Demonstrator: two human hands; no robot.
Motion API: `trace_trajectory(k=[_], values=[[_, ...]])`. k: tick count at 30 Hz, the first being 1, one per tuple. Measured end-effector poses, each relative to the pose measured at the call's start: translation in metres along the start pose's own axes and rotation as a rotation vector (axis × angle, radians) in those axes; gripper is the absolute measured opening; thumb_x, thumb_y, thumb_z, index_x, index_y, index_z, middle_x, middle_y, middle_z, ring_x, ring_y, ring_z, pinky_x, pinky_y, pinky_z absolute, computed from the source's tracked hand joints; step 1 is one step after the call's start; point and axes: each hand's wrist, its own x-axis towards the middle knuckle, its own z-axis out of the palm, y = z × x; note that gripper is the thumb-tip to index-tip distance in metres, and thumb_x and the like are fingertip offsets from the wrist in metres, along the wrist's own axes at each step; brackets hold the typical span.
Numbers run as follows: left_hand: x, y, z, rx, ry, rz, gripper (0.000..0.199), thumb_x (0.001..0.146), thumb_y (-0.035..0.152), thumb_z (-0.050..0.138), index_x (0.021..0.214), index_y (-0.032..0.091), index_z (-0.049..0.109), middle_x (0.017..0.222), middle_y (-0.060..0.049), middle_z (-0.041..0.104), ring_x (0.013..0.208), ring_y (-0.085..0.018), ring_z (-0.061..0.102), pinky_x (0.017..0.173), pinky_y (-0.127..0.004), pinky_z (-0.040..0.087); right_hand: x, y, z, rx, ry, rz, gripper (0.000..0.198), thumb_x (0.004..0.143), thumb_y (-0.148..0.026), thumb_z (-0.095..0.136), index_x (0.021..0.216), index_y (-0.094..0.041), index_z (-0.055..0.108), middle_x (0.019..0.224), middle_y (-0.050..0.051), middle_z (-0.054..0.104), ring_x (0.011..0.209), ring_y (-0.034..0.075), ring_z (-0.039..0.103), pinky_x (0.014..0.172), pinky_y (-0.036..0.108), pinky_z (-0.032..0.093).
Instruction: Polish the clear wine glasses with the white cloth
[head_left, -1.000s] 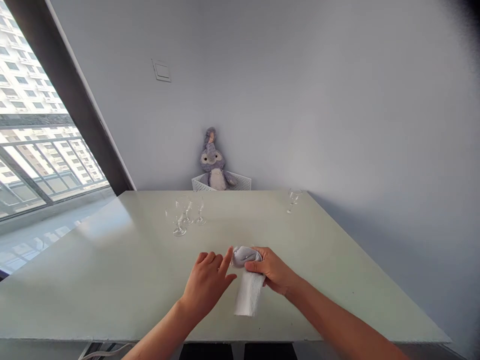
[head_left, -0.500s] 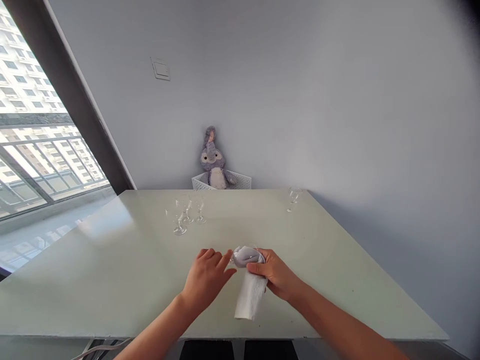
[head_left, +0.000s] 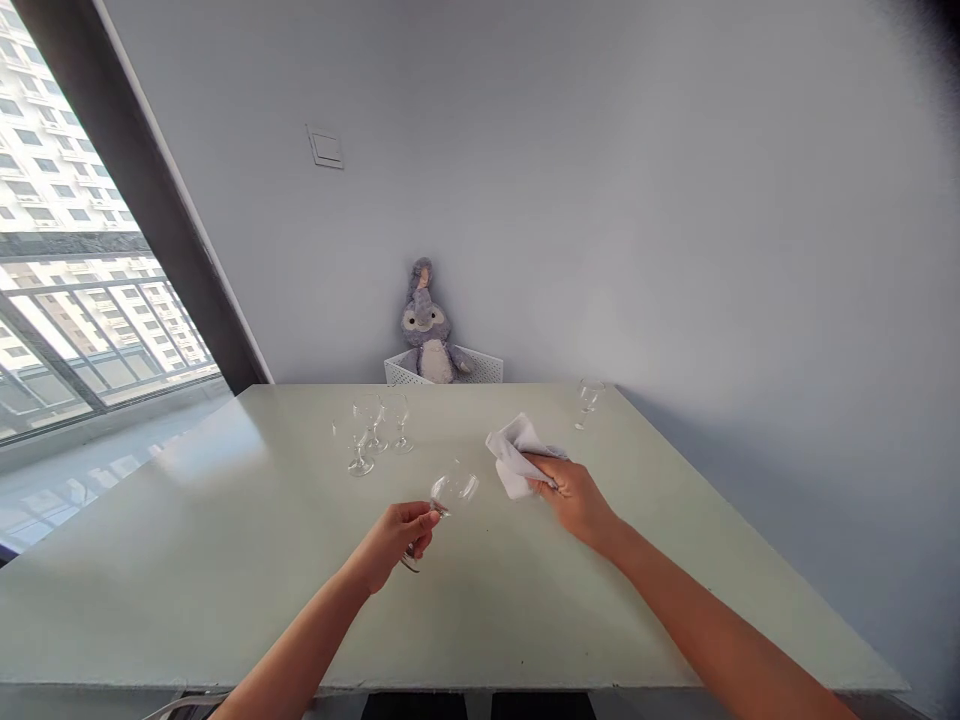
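Pinched by its stem, a clear wine glass (head_left: pixel 454 487) is in my left hand (head_left: pixel 397 540), its bowl tilted up and to the right and its foot showing below my fingers. My right hand (head_left: pixel 579 503) grips a white cloth (head_left: pixel 517 455), bunched at my fingers and spread loosely toward the left, apart from the glass. Beyond my left hand, several stemmed glasses (head_left: pixel 361 462) stand upright in a group on the table. Another clear glass (head_left: pixel 590 398) stands alone near the far right corner.
The pale green table (head_left: pixel 247 600) reaches to the wall. Behind its far edge a grey plush toy (head_left: pixel 425 325) sits in a white perforated basket (head_left: pixel 484 367). A window (head_left: pixel 97 300) is at the left, and a light switch (head_left: pixel 327 150) is on the wall.
The cloth has come away from the glass and moved up and right with my right hand, opening out. My left hand now holds the glass by the stem.
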Motion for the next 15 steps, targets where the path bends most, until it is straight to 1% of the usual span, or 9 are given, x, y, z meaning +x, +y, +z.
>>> trace_trajectory(k=[1,3,5,6,8,9,11,13,15], values=[[0.002,-0.001,0.0,0.032,0.041,-0.001,0.041,0.083,0.052,0.04,0.081,0.016,0.059,0.053,0.004,0.041,0.05,-0.009,0.035,0.052,-0.023,0.028,-0.004,-0.006,0.004,-0.082,-0.019,-0.059,0.039,0.088,-0.027,0.044,0.126,-0.025,0.054,0.117,0.006,0.064,0.103,0.026,0.058,0.088,0.041,0.043],[0.005,0.0,0.003,0.114,0.108,-0.005,0.035,0.081,0.048,0.043,0.075,0.017,0.058,0.055,0.003,0.044,0.05,-0.009,0.035,0.051,-0.023,0.027,-0.01,-0.02,0.015,-0.239,-0.147,-0.246,0.046,0.089,-0.035,0.045,0.133,-0.019,0.047,0.122,0.01,0.061,0.111,0.029,0.053,0.098,0.047,0.035],[0.006,0.003,0.009,0.217,0.176,0.007,0.029,0.077,0.042,0.05,0.064,0.017,0.055,0.053,0.003,0.044,0.049,-0.01,0.034,0.051,-0.023,0.025,-0.012,-0.032,0.029,-0.338,-0.27,-0.396,0.044,0.09,-0.038,0.046,0.128,-0.018,0.051,0.113,0.01,0.065,0.113,0.029,0.052,0.106,0.051,0.022],[0.005,0.004,0.014,0.272,0.211,0.025,0.028,0.075,0.039,0.052,0.059,0.017,0.053,0.052,0.003,0.044,0.049,-0.01,0.034,0.051,-0.024,0.024,-0.01,-0.036,0.035,-0.349,-0.298,-0.426,0.038,0.091,-0.036,0.044,0.124,-0.02,0.055,0.107,0.008,0.068,0.111,0.028,0.053,0.108,0.051,0.018],[0.001,0.008,0.022,0.374,0.274,0.083,0.027,0.073,0.035,0.055,0.054,0.017,0.053,0.051,0.002,0.044,0.052,-0.011,0.034,0.055,-0.025,0.024,-0.001,-0.038,0.041,-0.273,-0.318,-0.404,0.032,0.092,-0.029,0.039,0.116,-0.023,0.06,0.104,0.005,0.069,0.109,0.025,0.054,0.108,0.049,0.019],[-0.001,0.01,0.026,0.414,0.297,0.119,0.025,0.074,0.034,0.055,0.057,0.018,0.056,0.053,0.001,0.046,0.054,-0.012,0.036,0.057,-0.026,0.025,0.006,-0.037,0.041,-0.172,-0.319,-0.35,0.031,0.092,-0.028,0.039,0.114,-0.024,0.061,0.109,0.004,0.067,0.11,0.023,0.053,0.106,0.046,0.024],[-0.006,0.013,0.03,0.468,0.32,0.18,0.019,0.078,0.034,0.053,0.072,0.02,0.064,0.06,-0.001,0.053,0.06,-0.015,0.042,0.062,-0.027,0.028,0.02,-0.03,0.038,0.194,-0.3,-0.098,0.025,0.088,-0.031,0.047,0.102,-0.023,0.066,0.109,0.004,0.066,0.104,0.021,0.055,0.095,0.038,0.037],[-0.008,0.013,0.032,0.506,0.334,0.224,0.023,0.08,0.035,0.051,0.093,0.022,0.066,0.065,-0.002,0.058,0.065,-0.016,0.047,0.065,-0.027,0.03,0.032,-0.021,0.034,0.581,-0.246,0.201,0.022,0.08,-0.038,0.057,0.078,-0.019,0.068,0.087,0.004,0.068,0.082,0.019,0.058,0.074,0.031,0.044],[-0.007,0.012,0.031,0.531,0.382,0.236,0.032,0.084,0.037,0.048,0.109,0.022,0.061,0.067,-0.001,0.059,0.065,-0.016,0.049,0.064,-0.026,0.033,0.036,-0.014,0.038,0.806,-0.14,0.4,0.031,0.076,-0.043,0.059,0.06,-0.016,0.061,0.063,0.001,0.06,0.061,0.015,0.052,0.058,0.027,0.041]])
